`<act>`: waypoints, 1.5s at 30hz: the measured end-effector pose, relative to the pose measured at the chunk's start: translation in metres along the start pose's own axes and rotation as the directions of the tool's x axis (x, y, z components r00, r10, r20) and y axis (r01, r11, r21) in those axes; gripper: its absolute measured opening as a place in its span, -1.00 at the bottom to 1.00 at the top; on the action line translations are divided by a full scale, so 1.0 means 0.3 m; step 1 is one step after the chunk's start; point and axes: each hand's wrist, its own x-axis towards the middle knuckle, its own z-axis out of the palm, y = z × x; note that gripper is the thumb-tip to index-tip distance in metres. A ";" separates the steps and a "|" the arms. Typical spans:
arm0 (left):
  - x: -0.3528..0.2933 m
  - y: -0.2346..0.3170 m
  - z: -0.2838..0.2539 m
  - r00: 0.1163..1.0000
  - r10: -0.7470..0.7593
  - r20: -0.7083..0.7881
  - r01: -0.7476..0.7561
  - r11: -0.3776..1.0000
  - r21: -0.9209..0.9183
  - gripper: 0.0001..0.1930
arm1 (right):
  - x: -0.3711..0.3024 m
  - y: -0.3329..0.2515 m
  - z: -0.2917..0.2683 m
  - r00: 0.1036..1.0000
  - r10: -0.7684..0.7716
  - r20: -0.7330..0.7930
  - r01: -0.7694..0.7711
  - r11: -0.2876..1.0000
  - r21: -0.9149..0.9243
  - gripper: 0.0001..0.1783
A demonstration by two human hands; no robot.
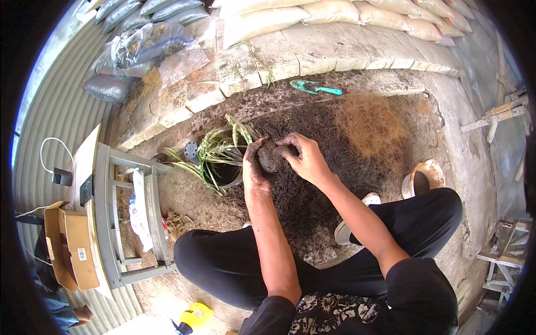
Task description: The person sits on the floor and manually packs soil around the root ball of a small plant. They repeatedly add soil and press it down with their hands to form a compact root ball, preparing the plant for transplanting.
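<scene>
A dark, soil-covered root ball [269, 158] rests in the cupped palm of my left hand [257, 167]. My right hand [300, 156] touches its other side, thumb and fingers drawn together at the soil. To the left, a plant with long, pale-striped leaves [215, 146] droops over a black pot [230, 174]; its stems run toward my left hand, but where they join the root ball is hidden. Both hands are dirty with soil. Beneath them a heap of dark soil [301, 204] spreads over the ground.
A teal hand trowel [315, 88] lies beyond the soil, near brown fibre [373, 125]. A round tub [430, 173] stands by my right knee. Filled sacks [329, 12] line the back ledge. A grey wooden bench [134, 215] is at left, and a yellow bottle [196, 315] lies near me.
</scene>
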 end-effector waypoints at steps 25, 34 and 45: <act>-0.062 0.025 0.063 0.933 -0.010 0.360 0.117 0.954 -0.276 -0.58 | 0.042 -0.147 -0.134 0.936 0.132 0.328 -0.044 0.964 -0.262 -0.68; -0.046 0.023 0.034 0.969 0.029 0.244 0.034 0.967 -0.253 -0.56 | 0.006 -0.083 -0.051 0.925 -0.067 0.373 0.131 0.980 -0.148 -0.74; -0.032 0.028 0.017 0.997 -0.017 0.082 0.048 0.917 -0.396 -0.54 | 0.029 -0.018 -0.194 0.961 0.217 0.171 -0.238 0.964 0.120 -0.85</act>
